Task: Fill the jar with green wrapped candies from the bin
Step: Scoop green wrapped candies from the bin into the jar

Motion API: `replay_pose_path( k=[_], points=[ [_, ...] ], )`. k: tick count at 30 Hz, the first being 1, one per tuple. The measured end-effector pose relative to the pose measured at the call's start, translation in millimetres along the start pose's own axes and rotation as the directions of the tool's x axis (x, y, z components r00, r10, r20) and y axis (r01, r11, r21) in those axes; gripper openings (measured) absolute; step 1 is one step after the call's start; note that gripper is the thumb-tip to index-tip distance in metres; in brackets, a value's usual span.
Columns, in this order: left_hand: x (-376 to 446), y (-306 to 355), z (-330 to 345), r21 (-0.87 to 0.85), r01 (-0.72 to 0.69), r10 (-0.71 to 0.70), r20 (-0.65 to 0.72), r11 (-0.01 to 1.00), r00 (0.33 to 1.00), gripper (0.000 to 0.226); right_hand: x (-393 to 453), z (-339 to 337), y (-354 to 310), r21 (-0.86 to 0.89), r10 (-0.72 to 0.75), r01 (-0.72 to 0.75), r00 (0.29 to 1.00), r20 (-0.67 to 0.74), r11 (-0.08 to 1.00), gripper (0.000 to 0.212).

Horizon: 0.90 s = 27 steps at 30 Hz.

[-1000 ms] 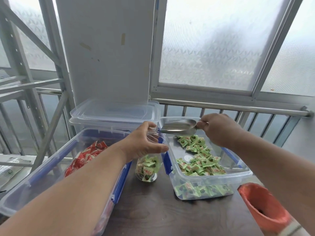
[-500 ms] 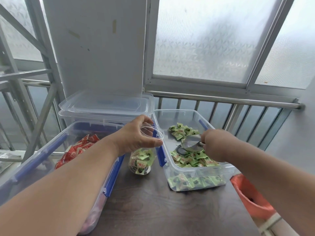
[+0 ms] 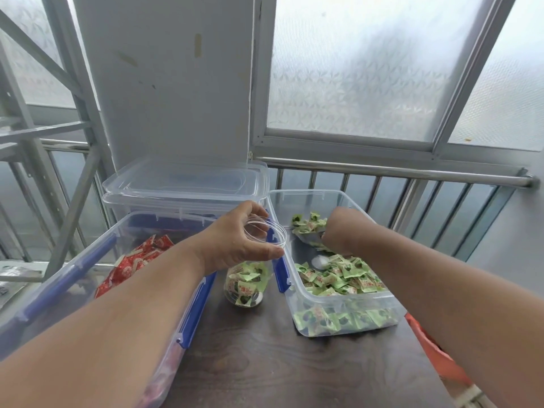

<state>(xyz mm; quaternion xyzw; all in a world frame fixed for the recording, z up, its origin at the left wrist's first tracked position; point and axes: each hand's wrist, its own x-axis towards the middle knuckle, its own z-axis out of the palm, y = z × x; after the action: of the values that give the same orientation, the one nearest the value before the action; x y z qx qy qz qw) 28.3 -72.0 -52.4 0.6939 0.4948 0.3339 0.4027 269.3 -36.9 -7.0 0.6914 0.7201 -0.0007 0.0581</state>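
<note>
My left hand (image 3: 235, 240) wrapped its fingers around the jar (image 3: 250, 278) rim, jar upright on the surface (image 3: 265, 363) | right hand (image 3: 338, 231) dipped among green candies (image 3: 338, 278) in the bin (image 3: 338, 307); I couldn't tell its grip.

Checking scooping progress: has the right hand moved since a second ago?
Yes. The right hand has dropped from above the green-candy bin's far rim down into it, among the candies.
</note>
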Motion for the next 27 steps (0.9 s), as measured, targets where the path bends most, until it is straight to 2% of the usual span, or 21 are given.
replay_pose_path(
  k=[3, 5, 8, 12, 20, 22, 27],
  points=[
    [-0.1, 1.0, 0.2, 0.002, -0.003, 0.003, -0.003, 1.000, 1.000, 0.077, 16.9, 1.6, -8.1, 0.091, 0.006, -0.003, 0.999, -0.038, 0.996, 0.022],
    [-0.8, 2.0, 0.7, -0.009, -0.002, 0.002, -0.005, 1.000, 1.000, 0.072, 27.3, 19.1, -8.0, 0.172, 0.027, -0.025, 1.000, -0.012, 0.985, 0.021],
    [0.6, 0.9, 1.2, -0.027, -0.003, 0.003, -0.017, 1.000, 1.000, 0.070, 31.9, 48.2, -4.6, 0.244, 0.053, -0.092, 0.985, 0.163, 0.965, 0.030],
    [1.6, 0.6, 0.4, -0.033, 0.009, -0.009, -0.016, 0.999, 1.000, 0.070, 40.6, 56.4, 1.9, 0.365, 0.061, -0.167, 0.957, 0.285, 0.916, 0.023],
    [1.2, 2.9, 1.5, -0.028, 0.017, -0.017, -0.014, 0.999, 1.000, 0.077, 42.8, 59.2, 1.6, 0.349, 0.042, -0.166, 0.941, 0.337, 0.922, 0.020],
    [1.2, 2.0, 1.4, -0.024, 0.020, -0.021, -0.015, 0.999, 1.000, 0.076, 43.2, 60.3, 1.6, 0.304, 0.010, -0.110, 0.950, 0.312, 0.946, 0.009],
    [1.7, 3.4, 1.8, -0.028, 0.015, -0.016, -0.022, 1.000, 1.000, 0.070, 46.6, 51.4, 1.3, 0.164, 0.013, -0.046, 0.981, 0.196, 0.985, 0.015]
  ],
)
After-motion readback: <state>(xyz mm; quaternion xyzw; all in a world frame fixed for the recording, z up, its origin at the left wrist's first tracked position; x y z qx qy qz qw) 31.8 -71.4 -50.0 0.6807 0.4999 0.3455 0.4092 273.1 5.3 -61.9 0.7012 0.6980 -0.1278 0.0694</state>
